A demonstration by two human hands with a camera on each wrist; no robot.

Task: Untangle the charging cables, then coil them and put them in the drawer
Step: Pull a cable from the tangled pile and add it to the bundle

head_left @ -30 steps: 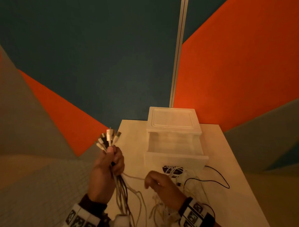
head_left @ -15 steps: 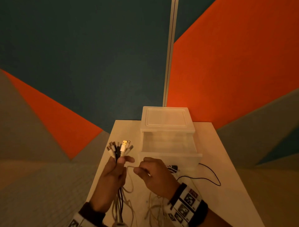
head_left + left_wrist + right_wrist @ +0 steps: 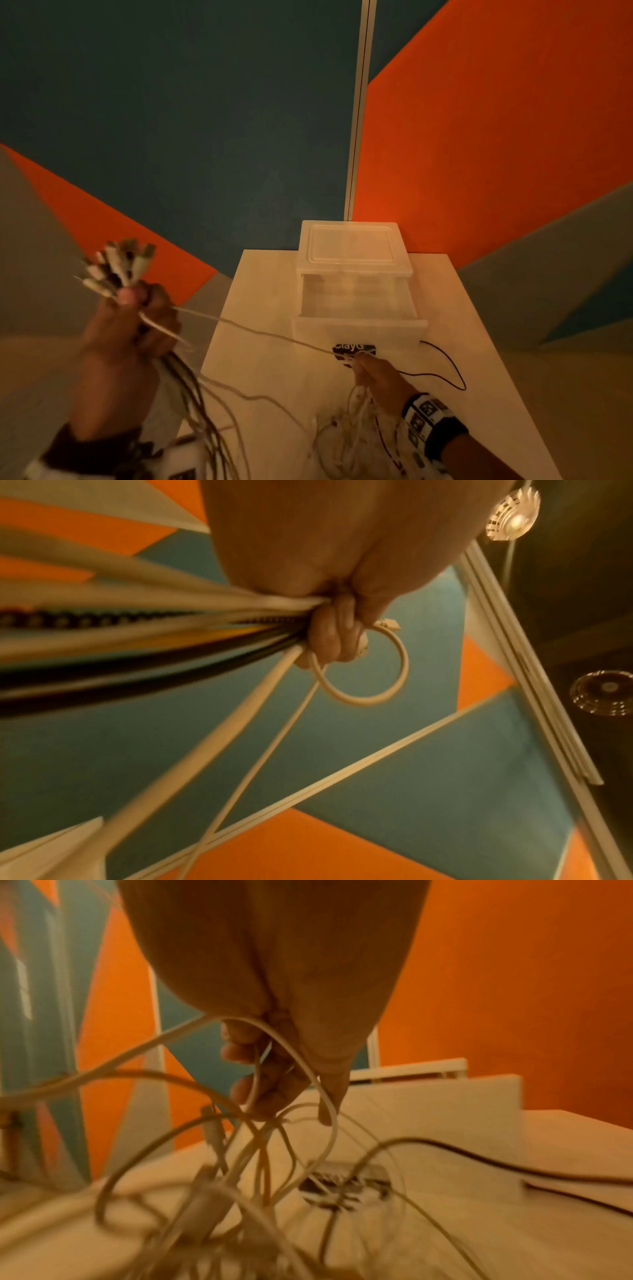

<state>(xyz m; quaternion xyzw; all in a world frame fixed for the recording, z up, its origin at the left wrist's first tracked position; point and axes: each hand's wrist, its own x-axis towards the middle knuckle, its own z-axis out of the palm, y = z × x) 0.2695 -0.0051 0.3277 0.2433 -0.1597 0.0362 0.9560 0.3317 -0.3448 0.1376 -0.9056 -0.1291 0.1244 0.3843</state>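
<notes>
Left hand (image 3: 126,329): fingers clenched around cable bundle (image 3: 118,265), frame left.
Right hand (image 3: 378,378): fingers pinching white cable (image 3: 260,330), lower right.
Drawer (image 3: 359,310): open.

Cables (image 3: 143,607): you see smooth white and black plastic sheathing; one is braided.
Plug ends (image 3: 118,263): pale plastic shells.
Drawer unit (image 3: 354,270): translucent frosted plastic, smooth.
Table (image 3: 274,370): pale, smooth, matt top.
Wall panels (image 3: 496,137): matt, felt-like finish.
Wristband (image 3: 430,421): printed black-and-white markers.
</notes>
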